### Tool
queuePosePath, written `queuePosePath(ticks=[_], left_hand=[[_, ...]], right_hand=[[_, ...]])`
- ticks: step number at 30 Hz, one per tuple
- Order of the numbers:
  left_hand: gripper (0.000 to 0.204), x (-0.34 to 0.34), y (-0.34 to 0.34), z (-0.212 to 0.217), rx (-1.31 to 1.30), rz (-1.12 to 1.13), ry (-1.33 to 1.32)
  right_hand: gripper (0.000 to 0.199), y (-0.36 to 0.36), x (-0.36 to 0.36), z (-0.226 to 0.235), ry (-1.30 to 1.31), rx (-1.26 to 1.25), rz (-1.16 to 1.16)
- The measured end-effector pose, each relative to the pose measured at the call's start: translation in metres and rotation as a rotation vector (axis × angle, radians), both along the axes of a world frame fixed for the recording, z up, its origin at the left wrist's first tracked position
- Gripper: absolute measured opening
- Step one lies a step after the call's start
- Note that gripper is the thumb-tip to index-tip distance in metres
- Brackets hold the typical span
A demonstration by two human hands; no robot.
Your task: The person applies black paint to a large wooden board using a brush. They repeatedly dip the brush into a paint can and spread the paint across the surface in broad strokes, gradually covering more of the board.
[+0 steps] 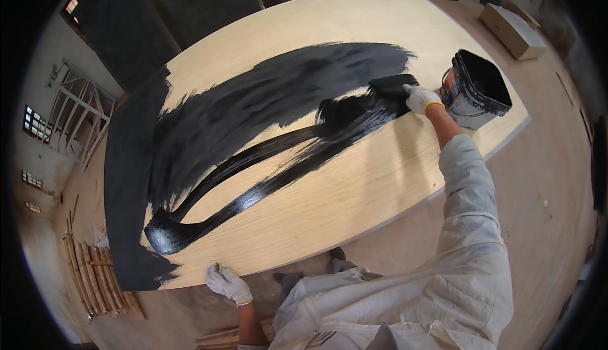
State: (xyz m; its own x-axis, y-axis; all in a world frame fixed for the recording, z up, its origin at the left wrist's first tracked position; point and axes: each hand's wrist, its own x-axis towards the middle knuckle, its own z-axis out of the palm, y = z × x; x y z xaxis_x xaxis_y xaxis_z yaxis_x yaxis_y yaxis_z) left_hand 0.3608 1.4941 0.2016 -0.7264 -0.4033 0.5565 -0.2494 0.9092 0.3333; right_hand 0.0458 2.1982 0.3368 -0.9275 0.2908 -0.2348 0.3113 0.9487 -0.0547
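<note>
My right hand, in a white knit glove, is closed on a wide paint brush covered in black paint. The brush rests on a large pale wood-grain board, at the right end of a wet stroke. Black paint coats the board's left end and a broad band across its middle; glossy streaks run nearer me, with bare wood between them. Just right of this hand stands a paint-smeared bucket, dark inside. My left hand, also gloved, is empty at the board's near edge, fingers loosely bent.
Dark panels stand beyond the far edge. A cardboard box lies on the floor at the far right. To the left are a white metal frame against the wall and a stack of wooden poles.
</note>
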Motion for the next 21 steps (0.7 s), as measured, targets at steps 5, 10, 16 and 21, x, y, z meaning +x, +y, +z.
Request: queuePosePath(ticks=[5,10,16,21], left_hand=[[0.039,-0.004,-0.002,-0.007,0.005,0.111,-0.002],[0.036,-0.024,0.012,-0.007,-0.124,0.076,0.018],[0.036,-0.01,0.005,-0.012,-0.111,0.118,0.016],[0.036,-0.016,0.008,-0.007,-0.157,0.093,0.048]], right_hand=[[0.065,0.001,0.054,0.005,-0.022,-0.04,0.058],[0.055,0.027,0.075,-0.022,0.115,-0.015,-0.005],[0.06,-0.099,0.189,0.012,-0.102,-0.11,0.041],[0.06,-0.067,0.109,-0.006,0.008,-0.046,-0.067]])
